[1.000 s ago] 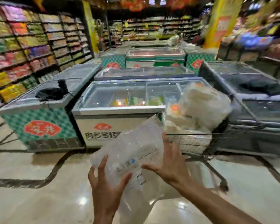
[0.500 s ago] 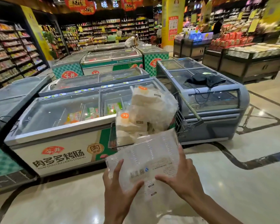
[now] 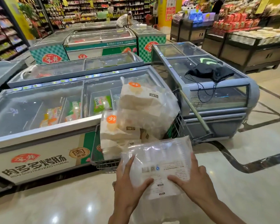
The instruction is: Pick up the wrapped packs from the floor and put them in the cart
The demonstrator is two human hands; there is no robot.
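Both hands, the left hand (image 3: 128, 186) and right hand (image 3: 196, 183), clasp a clear wrapped pack (image 3: 158, 165) from either side, fingers spread, carrying it level just near the cart (image 3: 103, 160), which is already stacked with packs.

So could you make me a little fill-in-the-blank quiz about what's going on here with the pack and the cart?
1. The clear pack is held by ____ hands, the left hand and the right hand.
2. The cart already holds white packs with round ____ logos.
3. A ____ bag lies on the grey freezer.
4. The cart stands between the grey freezer and the ____ freezer.

Missing words: both; orange; black; white
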